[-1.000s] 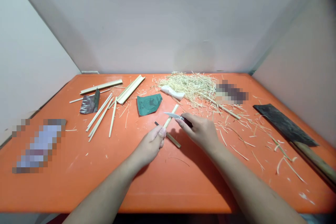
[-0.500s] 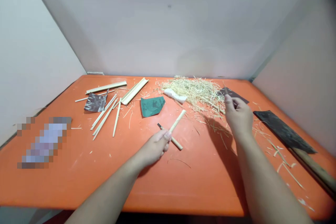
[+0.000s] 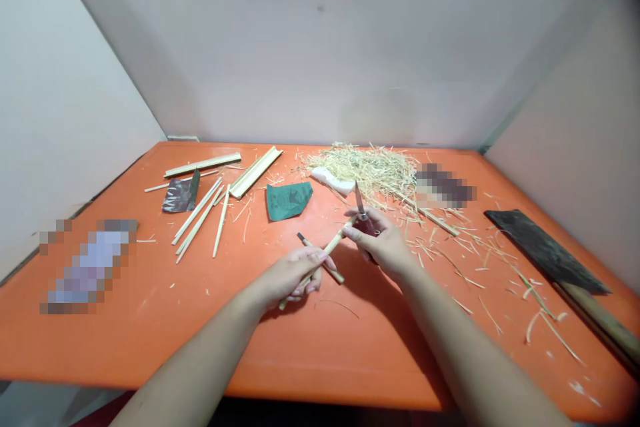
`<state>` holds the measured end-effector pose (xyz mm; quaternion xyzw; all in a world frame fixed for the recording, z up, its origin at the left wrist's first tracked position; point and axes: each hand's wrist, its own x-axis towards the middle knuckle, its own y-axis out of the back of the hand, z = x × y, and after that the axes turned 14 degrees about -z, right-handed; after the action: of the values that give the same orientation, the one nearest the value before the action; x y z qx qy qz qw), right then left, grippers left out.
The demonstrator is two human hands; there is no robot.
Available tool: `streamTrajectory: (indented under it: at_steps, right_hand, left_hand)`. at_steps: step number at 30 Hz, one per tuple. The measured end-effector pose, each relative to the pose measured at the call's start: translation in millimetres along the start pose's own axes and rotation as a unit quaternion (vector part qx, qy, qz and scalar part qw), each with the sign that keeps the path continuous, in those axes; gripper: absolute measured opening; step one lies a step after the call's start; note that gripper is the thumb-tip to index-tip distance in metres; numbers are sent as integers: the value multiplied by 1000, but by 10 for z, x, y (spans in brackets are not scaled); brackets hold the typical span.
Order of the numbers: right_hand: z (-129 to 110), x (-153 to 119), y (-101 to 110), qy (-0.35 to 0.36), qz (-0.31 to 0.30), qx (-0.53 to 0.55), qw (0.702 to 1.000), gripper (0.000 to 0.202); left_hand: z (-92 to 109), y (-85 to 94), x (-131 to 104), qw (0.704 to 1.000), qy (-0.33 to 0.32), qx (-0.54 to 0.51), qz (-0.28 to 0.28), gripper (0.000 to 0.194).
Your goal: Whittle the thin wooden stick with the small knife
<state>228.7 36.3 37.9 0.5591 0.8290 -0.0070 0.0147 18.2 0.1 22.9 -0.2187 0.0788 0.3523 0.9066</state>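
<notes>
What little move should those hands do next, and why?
Perhaps the right hand should tilt the small dark-handled metal knife down toward the pale, slender wooden stick. Its blade points up and away, clear of the stick, while the left hand grips the stick lower down and the right hand also touches its far end.

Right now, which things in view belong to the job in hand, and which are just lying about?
In use:
pale stick, gripped by the left hand
knife, in the right hand

Lying about for now, it seems:
loose sticks
green sheet
shavings pile
wide dark blade
dark-tipped tool
</notes>
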Motion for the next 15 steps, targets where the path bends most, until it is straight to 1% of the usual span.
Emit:
streamTrajectory:
  at_steps: [4,6,8,10,12,13,14,15]
  right_hand:
    - [-30,-25,191,-33,-69,-47,996,40]
    - [-55,-45,265,-48,-110,-71,990,39]
    - [-70,-62,324,-56,-135,-81,986,38]
    - [-64,-67,371,-53,-129,-70,988,37]
    - [-43,-58,401,-35,-93,-30,995,36]
    - [-31,-49,403,-17,-62,0,998,36]
    - [-20,-40,392,4,-26,32,999,36]
    - [-10,-31,365,29,12,60,998,36]
  left_hand:
    - [28,34,-32,998,29,-19,-56,38]
    - [35,38,-45,997,35,-22,-71,35]
    - [49,50,-55,996,32,-43,-77,34]
    - [80,86,-68,989,27,-105,-100,40]
    - [128,140,-83,973,7,-200,-117,53]
    - [151,163,-88,964,-19,-245,-98,56]
    - [169,177,-88,957,-58,-278,-51,54]
    - [177,177,-80,950,-107,-293,23,48]
